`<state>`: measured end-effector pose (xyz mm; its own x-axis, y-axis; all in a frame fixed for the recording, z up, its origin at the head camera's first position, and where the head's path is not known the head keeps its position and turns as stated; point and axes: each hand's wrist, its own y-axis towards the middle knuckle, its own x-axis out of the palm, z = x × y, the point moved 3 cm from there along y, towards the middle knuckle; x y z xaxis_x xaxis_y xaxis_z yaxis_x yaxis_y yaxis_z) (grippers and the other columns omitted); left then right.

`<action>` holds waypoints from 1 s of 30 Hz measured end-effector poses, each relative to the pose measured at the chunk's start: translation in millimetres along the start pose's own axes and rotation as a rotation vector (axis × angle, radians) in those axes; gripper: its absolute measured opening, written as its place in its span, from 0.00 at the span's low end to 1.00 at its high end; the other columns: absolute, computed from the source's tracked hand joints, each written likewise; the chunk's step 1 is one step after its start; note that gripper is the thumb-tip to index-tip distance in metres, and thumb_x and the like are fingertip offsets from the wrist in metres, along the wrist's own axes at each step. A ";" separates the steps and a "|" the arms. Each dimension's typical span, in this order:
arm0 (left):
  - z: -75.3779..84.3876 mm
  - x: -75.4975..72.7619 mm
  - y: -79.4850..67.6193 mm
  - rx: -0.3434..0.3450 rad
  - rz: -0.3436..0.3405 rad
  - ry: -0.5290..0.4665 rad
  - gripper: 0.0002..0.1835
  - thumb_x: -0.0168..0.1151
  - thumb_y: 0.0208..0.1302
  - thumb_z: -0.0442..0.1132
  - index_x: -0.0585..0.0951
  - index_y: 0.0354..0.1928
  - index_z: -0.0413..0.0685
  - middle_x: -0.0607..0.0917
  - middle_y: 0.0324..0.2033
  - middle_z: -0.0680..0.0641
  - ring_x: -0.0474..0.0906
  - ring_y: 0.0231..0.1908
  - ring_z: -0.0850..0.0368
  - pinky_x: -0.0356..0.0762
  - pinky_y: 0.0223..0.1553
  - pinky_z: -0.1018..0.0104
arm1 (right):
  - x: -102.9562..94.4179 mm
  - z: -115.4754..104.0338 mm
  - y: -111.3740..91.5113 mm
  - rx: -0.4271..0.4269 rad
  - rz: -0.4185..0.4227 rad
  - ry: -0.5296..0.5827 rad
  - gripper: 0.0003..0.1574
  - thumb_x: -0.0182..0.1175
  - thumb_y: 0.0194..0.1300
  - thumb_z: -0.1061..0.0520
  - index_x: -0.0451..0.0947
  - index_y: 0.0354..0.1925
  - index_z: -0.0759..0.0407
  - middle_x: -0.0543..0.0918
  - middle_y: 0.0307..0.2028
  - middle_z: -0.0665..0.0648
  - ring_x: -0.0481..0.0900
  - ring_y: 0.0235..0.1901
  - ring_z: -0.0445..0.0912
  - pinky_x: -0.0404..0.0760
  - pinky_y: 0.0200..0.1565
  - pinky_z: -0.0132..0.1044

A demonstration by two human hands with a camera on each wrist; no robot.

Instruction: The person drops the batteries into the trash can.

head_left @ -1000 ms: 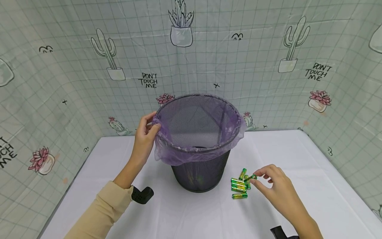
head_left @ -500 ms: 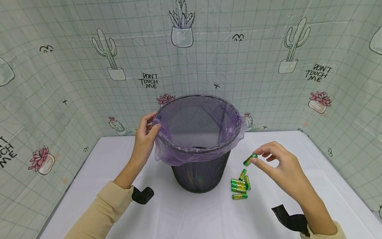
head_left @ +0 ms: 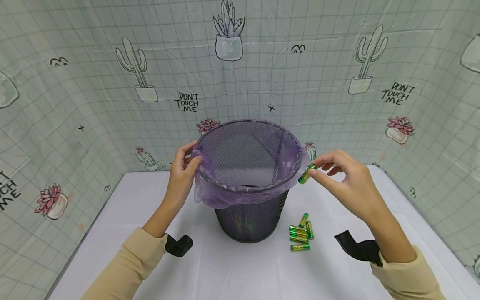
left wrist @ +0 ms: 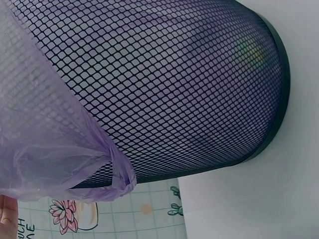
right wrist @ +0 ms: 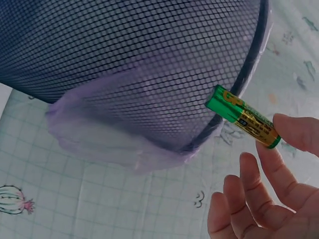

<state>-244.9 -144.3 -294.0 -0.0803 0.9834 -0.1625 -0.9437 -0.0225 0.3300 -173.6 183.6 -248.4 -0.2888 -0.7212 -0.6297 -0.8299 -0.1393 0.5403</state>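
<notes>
A black mesh wastebasket stands upright on the table, lined with a purple plastic bag folded over its rim. My left hand grips the rim and bag on the left side. Thumb and fingertips of my right hand pinch one end of a green and gold battery, just outside the basket's right rim. The right wrist view shows the battery tilted, its free end toward the mesh. Several more batteries lie in a cluster right of the basket's base. Through the mesh, greenish shapes show faintly near the bottom.
A white cloth covers the table. Behind and at both sides hangs a grid-patterned curtain printed with cacti. Black camera mounts sit on both wrists.
My right hand has lifted one battery from the cluster and carried it up and left to the basket's right rim. My left hand has stayed on the rim.
</notes>
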 end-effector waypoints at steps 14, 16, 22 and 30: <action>-1.0 -1.0 -0.5 -0.003 0.000 0.017 0.24 0.49 0.66 0.34 0.64 0.65 0.46 0.68 0.57 0.45 0.70 0.44 0.63 0.69 0.41 0.77 | 1.2 -18.0 22.1 -0.007 0.022 0.029 0.09 0.61 0.61 0.55 0.79 0.40 0.57 0.77 0.37 0.50 0.72 0.33 0.38 0.70 0.36 0.25; -0.9 -1.0 -0.4 -0.003 0.001 0.012 0.24 0.49 0.66 0.34 0.64 0.65 0.46 0.68 0.57 0.44 0.70 0.44 0.63 0.69 0.41 0.78 | 3.2 -20.0 23.8 -0.020 0.011 0.032 0.09 0.61 0.61 0.55 0.78 0.40 0.57 0.77 0.38 0.50 0.71 0.35 0.38 0.70 0.37 0.25; -0.7 -1.1 -0.8 -0.004 -0.002 0.012 0.24 0.49 0.67 0.34 0.64 0.65 0.46 0.68 0.58 0.45 0.71 0.44 0.64 0.69 0.41 0.78 | 8.0 -24.1 25.8 -0.049 0.005 0.049 0.08 0.61 0.60 0.57 0.78 0.39 0.58 0.77 0.37 0.50 0.70 0.35 0.41 0.70 0.38 0.27; -1.1 -1.3 -0.3 0.000 -0.004 0.014 0.24 0.48 0.67 0.34 0.64 0.65 0.46 0.68 0.57 0.45 0.70 0.43 0.65 0.68 0.40 0.78 | 15.7 -28.0 29.6 -0.088 0.003 0.060 0.09 0.63 0.59 0.57 0.79 0.39 0.58 0.77 0.37 0.51 0.70 0.35 0.41 0.71 0.37 0.26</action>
<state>-244.9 -145.8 -294.9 -0.0807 0.9809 -0.1771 -0.9441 -0.0182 0.3293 -189.4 149.2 -226.6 -0.2598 -0.7609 -0.5946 -0.7832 -0.1942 0.5907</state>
